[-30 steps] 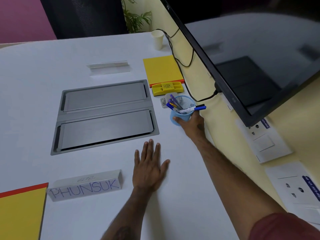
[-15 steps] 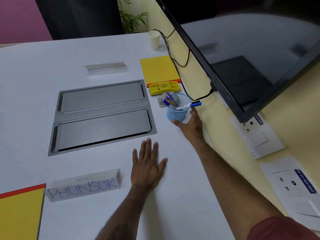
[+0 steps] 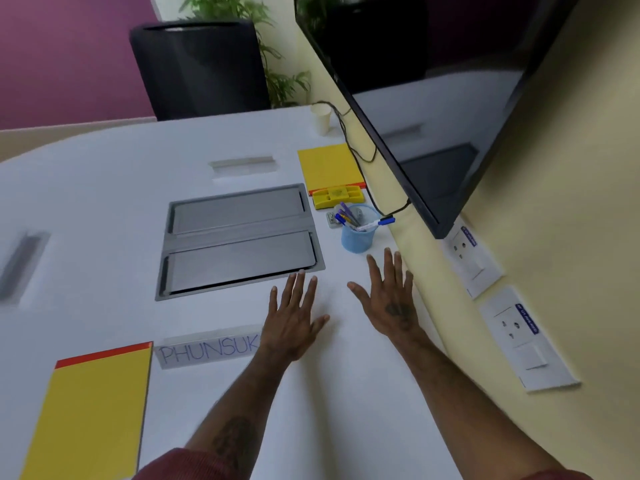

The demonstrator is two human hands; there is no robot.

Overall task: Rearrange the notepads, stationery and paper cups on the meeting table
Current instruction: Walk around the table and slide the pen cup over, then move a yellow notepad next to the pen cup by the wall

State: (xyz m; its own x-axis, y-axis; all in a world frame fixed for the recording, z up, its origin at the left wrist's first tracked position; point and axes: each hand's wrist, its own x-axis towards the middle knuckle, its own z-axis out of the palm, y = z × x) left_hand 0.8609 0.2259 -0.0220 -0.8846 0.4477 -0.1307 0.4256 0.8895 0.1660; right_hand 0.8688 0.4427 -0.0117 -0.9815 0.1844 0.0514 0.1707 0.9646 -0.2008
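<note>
A blue mesh pen cup (image 3: 357, 237) with several pens and a marker stands upright near the table's right edge. My right hand (image 3: 388, 296) lies flat just in front of it, fingers spread, touching nothing. My left hand (image 3: 294, 317) rests flat beside it, fingers apart. One yellow notepad (image 3: 329, 164) lies beyond the cup, with a yellow stationery holder (image 3: 337, 197) at its near edge. Another yellow notepad (image 3: 93, 410) lies at the near left. A white paper cup (image 3: 321, 118) stands at the far right.
A grey recessed cable box (image 3: 239, 237) sits mid-table. A "PHUNSUK" name plate (image 3: 207, 351) is by my left wrist, another plate (image 3: 242, 164) farther off. A wall screen (image 3: 433, 116) overhangs the right edge with a black cable (image 3: 360, 150). A black chair (image 3: 197, 67) stands behind.
My right hand has let go of the pen cup and drawn back flat onto the table. The cup stays standing. The camera has lifted, showing the chair.
</note>
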